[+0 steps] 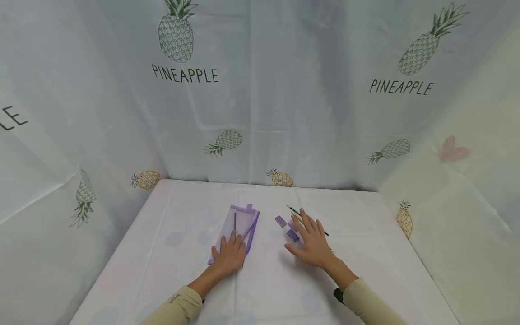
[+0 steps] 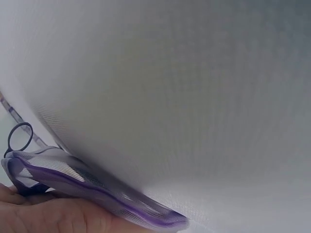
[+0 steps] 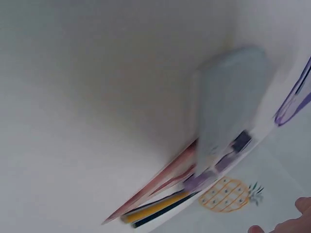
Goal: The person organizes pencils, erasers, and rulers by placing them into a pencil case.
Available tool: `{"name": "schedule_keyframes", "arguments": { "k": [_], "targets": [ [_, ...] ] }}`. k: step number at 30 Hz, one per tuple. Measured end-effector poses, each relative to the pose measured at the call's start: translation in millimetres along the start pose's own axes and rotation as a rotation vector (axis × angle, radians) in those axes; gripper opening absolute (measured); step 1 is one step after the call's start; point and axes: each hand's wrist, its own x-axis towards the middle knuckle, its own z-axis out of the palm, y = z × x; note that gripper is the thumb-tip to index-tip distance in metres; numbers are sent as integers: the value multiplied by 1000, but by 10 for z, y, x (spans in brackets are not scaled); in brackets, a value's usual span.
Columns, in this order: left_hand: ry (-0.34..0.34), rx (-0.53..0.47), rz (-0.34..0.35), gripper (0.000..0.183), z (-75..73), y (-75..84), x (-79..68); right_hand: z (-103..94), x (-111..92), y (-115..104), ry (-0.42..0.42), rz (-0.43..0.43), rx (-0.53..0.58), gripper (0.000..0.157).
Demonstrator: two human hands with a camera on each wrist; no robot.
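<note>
My left hand (image 1: pixel 230 255) rests with fingers spread on the lower part of a purple-trimmed mesh zip pouch (image 1: pixel 243 215). Through the mesh shows a dark slim stick. In the left wrist view the pouch (image 2: pixel 97 189) lies along the hand, and a thin dark ring (image 2: pixel 20 137) stands out at its end. My right hand (image 1: pixel 313 243), fingers spread, is over a small group of pencils (image 1: pixel 293 210) and purple blocks (image 1: pixel 280 221), partly hiding them. In the right wrist view, a yellow pencil (image 3: pixel 160 206) lies beside dark and reddish ones; its fingertips (image 3: pixel 291 225) show at the corner.
A blurred pale grey rounded object (image 3: pixel 233 92) looms large in the right wrist view. The white table (image 1: pixel 195 289) meets pineapple-print cloth walls (image 1: pixel 284 113) at the back and sides.
</note>
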Motion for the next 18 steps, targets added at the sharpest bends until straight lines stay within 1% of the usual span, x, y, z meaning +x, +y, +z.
{"name": "schedule_keyframes", "arguments": {
  "k": [6, 10, 15, 18],
  "targets": [
    [10, 10, 6, 54, 39, -28, -6, -90, -23, 228, 0, 69, 7, 89],
    [20, 34, 7, 56, 66, -68, -19, -154, -39, 336, 22, 84, 5, 90],
    [33, 59, 48, 62, 57, -107, -55, -210, -53, 491, 39, 113, 37, 88],
    [26, 79, 64, 62, 54, -126, -65, -226, -58, 615, 54, 127, 47, 87]
  ]
}}
